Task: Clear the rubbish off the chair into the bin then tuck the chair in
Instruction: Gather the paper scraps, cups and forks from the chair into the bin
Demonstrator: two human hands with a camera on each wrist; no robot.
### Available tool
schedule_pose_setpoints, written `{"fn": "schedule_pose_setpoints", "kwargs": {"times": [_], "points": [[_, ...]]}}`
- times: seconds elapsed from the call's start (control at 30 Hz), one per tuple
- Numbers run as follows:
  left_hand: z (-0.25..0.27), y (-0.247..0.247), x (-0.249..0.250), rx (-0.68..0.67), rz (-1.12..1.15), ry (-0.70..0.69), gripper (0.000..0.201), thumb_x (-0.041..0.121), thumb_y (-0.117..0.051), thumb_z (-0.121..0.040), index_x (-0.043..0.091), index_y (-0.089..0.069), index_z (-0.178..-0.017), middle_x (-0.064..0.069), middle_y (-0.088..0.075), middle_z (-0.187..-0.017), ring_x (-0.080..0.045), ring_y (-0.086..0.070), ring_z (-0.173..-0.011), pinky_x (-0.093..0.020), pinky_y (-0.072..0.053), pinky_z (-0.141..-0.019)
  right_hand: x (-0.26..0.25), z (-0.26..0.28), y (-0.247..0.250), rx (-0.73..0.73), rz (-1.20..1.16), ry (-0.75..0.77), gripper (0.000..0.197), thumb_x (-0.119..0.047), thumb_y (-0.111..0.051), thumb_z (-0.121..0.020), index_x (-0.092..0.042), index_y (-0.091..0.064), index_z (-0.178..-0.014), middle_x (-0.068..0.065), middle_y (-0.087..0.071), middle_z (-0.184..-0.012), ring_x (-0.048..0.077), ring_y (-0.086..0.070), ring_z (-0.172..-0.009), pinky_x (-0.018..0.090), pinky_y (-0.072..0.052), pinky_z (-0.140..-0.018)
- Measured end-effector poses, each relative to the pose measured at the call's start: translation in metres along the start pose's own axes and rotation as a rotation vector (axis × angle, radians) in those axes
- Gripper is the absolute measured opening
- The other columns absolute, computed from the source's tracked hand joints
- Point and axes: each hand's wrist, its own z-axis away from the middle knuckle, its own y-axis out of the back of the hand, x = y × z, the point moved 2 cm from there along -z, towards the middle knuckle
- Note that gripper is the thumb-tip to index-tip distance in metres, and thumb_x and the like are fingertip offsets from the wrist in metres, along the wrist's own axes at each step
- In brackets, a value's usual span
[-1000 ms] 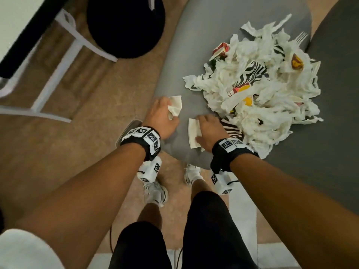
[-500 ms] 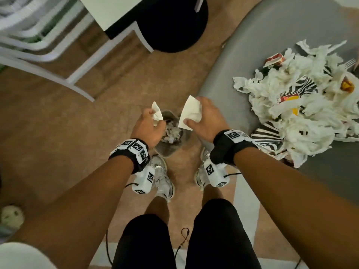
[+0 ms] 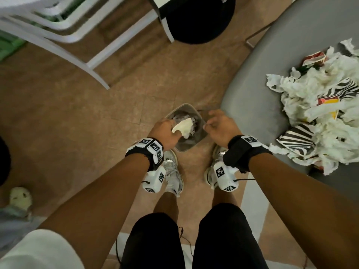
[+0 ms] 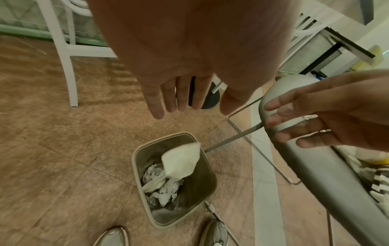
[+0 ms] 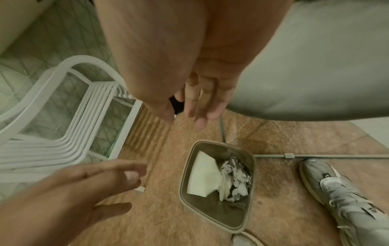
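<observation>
A small grey bin (image 3: pixel 194 146) (image 4: pixel 195 214) (image 5: pixel 235 214) stands on the floor by my feet, with crumpled paper inside. Both hands hover above it. My left hand (image 3: pixel 165 131) (image 4: pixel 185 96) is open with straight fingers and holds nothing. My right hand (image 3: pixel 217 125) (image 5: pixel 195 109) is open too, fingers spread. A white paper scrap (image 3: pixel 183 127) (image 4: pixel 181 161) (image 5: pixel 203 176) falls free over the bin's mouth. On the grey chair seat (image 3: pixel 262 90) at the right lies a heap of torn white paper and striped wrappers (image 3: pixel 326 117).
White chair legs (image 3: pixel 81 61) and stacked white chairs (image 5: pixel 63 113) stand at the left. A black round stool base (image 3: pixel 200 18) sits ahead. The grey chair's thin metal frame (image 4: pixel 263 159) runs along the floor beside the bin. My shoes (image 3: pixel 172 171) flank the bin.
Both hands carried paper scraps from the chair seat to over the bin and let them go. A scrap now drops into the bin.
</observation>
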Motion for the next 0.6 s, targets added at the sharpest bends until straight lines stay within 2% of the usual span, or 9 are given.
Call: {"fn": "schedule_pose_setpoints", "kwargs": {"times": [0.13, 0.17, 0.2, 0.23, 0.27, 0.3, 0.4, 0.53, 0.6], "points": [[0.000, 0.022, 0.021, 0.069, -0.026, -0.001, 0.030, 0.021, -0.056, -0.093, 0.009, -0.063, -0.119, -0.015, -0.059, -0.123, -0.032, -0.059, -0.108, -0.034, -0.046, -0.090, -0.002, 0.003, 0.026, 0.043, -0.153, -0.017, 0.027, -0.017, -0.055, -0.092, -0.019, -0.061, -0.118, 0.003, -0.073, -0.105, 0.022, -0.067, -0.100, 0.030, -0.051, -0.093], [-0.001, 0.037, 0.061, 0.066, -0.048, -0.037, 0.025, 0.019, -0.054, -0.094, 0.008, -0.064, -0.114, -0.015, -0.061, -0.118, -0.031, -0.060, -0.103, -0.033, -0.047, -0.085, 0.002, 0.011, 0.067, 0.094, -0.188, -0.017, 0.026, -0.017, -0.053, -0.091, -0.020, -0.061, -0.115, 0.004, -0.074, -0.103, 0.023, -0.068, -0.099, 0.035, -0.052, -0.094], [0.004, 0.039, 0.061, 0.068, -0.046, -0.036, 0.020, 0.017, -0.053, -0.093, 0.007, -0.064, -0.107, -0.015, -0.064, -0.110, -0.030, -0.061, -0.095, -0.032, -0.046, -0.078, 0.007, 0.013, 0.067, 0.109, -0.197, -0.001, 0.025, -0.018, -0.052, -0.089, -0.022, -0.062, -0.112, 0.005, -0.074, -0.102, 0.023, -0.068, -0.097, 0.037, -0.053, -0.094], [0.004, 0.049, 0.088, 0.064, -0.071, -0.067, 0.015, 0.015, -0.052, -0.093, 0.006, -0.063, -0.100, -0.014, -0.065, -0.100, -0.029, -0.060, -0.087, -0.031, -0.044, -0.072, 0.012, 0.019, 0.094, 0.139, -0.187, 0.014, 0.026, -0.021, -0.050, -0.088, -0.025, -0.062, -0.110, 0.004, -0.074, -0.102, 0.023, -0.068, -0.096, 0.037, -0.053, -0.093], [0.009, 0.048, 0.083, 0.038, -0.091, -0.053, 0.013, 0.014, -0.051, -0.093, 0.007, -0.062, -0.096, -0.012, -0.065, -0.093, -0.029, -0.059, -0.083, -0.030, -0.042, -0.068, 0.015, 0.022, 0.090, 0.125, -0.156, 0.023, 0.025, -0.024, -0.051, -0.087, -0.027, -0.062, -0.110, 0.002, -0.073, -0.101, 0.022, -0.068, -0.095, 0.035, -0.053, -0.092], [0.010, 0.047, 0.078, 0.022, -0.114, -0.037, 0.012, 0.014, -0.051, -0.093, 0.008, -0.061, -0.096, -0.010, -0.065, -0.090, -0.029, -0.059, -0.083, -0.031, -0.043, -0.068, 0.016, 0.024, 0.090, 0.102, -0.121, 0.019, 0.024, -0.025, -0.053, -0.088, -0.028, -0.061, -0.110, 0.001, -0.072, -0.100, 0.022, -0.067, -0.095, 0.033, -0.053, -0.091], [0.013, 0.044, 0.087, 0.003, -0.171, -0.030, 0.018, 0.017, -0.051, -0.094, 0.014, -0.063, -0.107, -0.008, -0.069, -0.102, -0.029, -0.064, -0.092, -0.034, -0.051, -0.080, 0.037, 0.035, 0.108, 0.129, -0.146, -0.003, 0.020, -0.025, -0.056, -0.091, -0.029, -0.061, -0.110, -0.002, -0.072, -0.095, 0.021, -0.067, -0.092, 0.034, -0.053, -0.087], [-0.007, 0.033, 0.201, -0.006, -0.245, -0.190, 0.024, 0.014, -0.050, -0.092, 0.014, -0.063, -0.112, -0.009, -0.072, -0.108, -0.030, -0.066, -0.097, -0.036, -0.053, -0.086, 0.105, 0.071, 0.207, 0.388, -0.257, -0.129, 0.019, -0.022, -0.056, -0.092, -0.022, -0.064, -0.110, 0.002, -0.072, -0.095, 0.025, -0.069, -0.090, 0.031, -0.052, -0.081], [-0.020, 0.012, 0.257, -0.024, -0.299, -0.289, 0.025, 0.014, -0.051, -0.091, 0.012, -0.061, -0.114, -0.010, -0.068, -0.112, -0.030, -0.064, -0.099, -0.032, -0.050, -0.086, 0.143, 0.086, 0.237, 0.460, -0.218, -0.166, 0.023, -0.022, -0.055, -0.093, -0.019, -0.063, -0.114, 0.005, -0.071, -0.104, 0.027, -0.067, -0.096, 0.032, -0.052, -0.084]]}}
